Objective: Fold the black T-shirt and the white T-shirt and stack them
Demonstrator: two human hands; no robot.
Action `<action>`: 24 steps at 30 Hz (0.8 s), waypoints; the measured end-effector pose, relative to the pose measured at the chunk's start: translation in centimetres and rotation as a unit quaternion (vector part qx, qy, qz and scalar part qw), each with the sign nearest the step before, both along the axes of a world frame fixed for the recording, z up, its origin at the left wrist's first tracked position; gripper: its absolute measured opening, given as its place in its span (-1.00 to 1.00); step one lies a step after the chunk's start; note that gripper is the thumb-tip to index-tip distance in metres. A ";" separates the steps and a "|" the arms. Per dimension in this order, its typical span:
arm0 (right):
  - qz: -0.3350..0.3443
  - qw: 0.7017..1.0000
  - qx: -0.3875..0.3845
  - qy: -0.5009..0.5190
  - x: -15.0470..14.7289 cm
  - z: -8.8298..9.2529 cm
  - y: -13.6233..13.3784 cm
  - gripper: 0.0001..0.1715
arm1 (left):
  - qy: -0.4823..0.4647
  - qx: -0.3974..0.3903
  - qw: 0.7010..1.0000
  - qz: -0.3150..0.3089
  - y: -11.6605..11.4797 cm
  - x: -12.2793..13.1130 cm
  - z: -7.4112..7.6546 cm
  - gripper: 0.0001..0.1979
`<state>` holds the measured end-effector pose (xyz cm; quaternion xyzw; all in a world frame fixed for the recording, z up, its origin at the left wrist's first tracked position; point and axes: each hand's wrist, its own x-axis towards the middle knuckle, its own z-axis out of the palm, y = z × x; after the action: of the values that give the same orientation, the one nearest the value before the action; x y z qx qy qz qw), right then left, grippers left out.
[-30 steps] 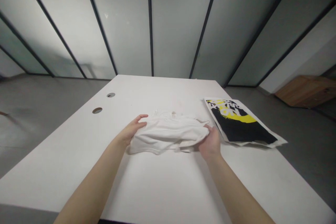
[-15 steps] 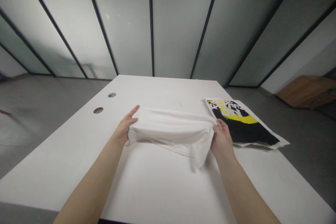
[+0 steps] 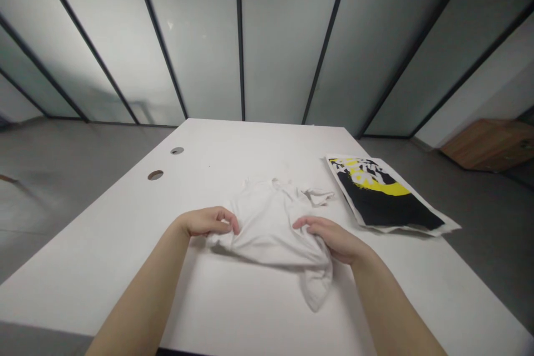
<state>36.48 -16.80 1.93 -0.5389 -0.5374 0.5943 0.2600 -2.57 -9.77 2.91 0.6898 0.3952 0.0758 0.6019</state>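
Head view | left hand (image 3: pixel 208 221) and right hand (image 3: pixel 334 239) each pinched shut on white shirt (image 3: pixel 267 219), near edge lifted by both pinches, collar end resting mid-table (image 3: pixel 125 245) | black-and-yellow printed textile (image 3: pixel 387 203) flat, apart, rightward

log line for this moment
left hand: grips white garment | right hand: grips white garment | white garment: crumpled on table | printed fabric: flat, right, apart

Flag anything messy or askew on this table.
The crumpled white cloth garment, pinched by the left hand and right hand, lies bunched and uneven. The black-and-yellow printed garment overhangs the right edge of the white table.
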 end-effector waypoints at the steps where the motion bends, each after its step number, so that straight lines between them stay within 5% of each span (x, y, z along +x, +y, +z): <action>1: 0.048 0.998 -0.027 0.010 0.4 0.5 -0.3 -0.62 | -0.006 -0.034 0.999 -0.038 -0.1 -0.4 0.1 -0.51; 3: 0.118 0.992 -0.031 0.015 1.0 1.4 -0.6 -0.64 | -0.011 -0.084 0.993 -0.080 -0.1 -1.0 0.3 -0.41; 5: 0.121 0.993 0.002 -0.004 1.5 1.6 -0.6 -0.58 | -0.010 -0.071 0.996 -0.043 -0.1 -1.0 0.4 -0.36; 9: -0.029 0.989 0.081 -0.124 2.4 0.1 0.7 -0.51 | 0.054 0.049 0.986 0.151 0.8 0.3 -0.5 -0.46; 13: -0.175 0.923 0.179 -0.294 3.4 -3.2 2.4 -0.52 | 0.170 0.228 0.915 0.287 1.7 1.3 -2.4 -0.56; 16: -0.210 0.868 0.300 -0.335 3.3 -5.2 3.3 -0.48 | 0.216 0.320 0.891 0.240 1.6 2.0 -3.2 -0.57; 19: -0.149 0.843 0.401 -0.325 1.9 -6.2 3.4 -0.36 | 0.232 0.336 0.894 0.186 0.9 3.1 -3.0 -0.46; 24: -0.021 0.846 0.360 -0.394 -0.1 -5.3 2.8 -0.47 | 0.244 0.327 0.907 0.107 0.3 4.1 -2.2 -0.64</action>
<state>36.33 -14.01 -3.34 -0.6076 -0.7592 0.0915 0.2145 1.48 -9.47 0.76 0.7984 0.5542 0.0947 0.2155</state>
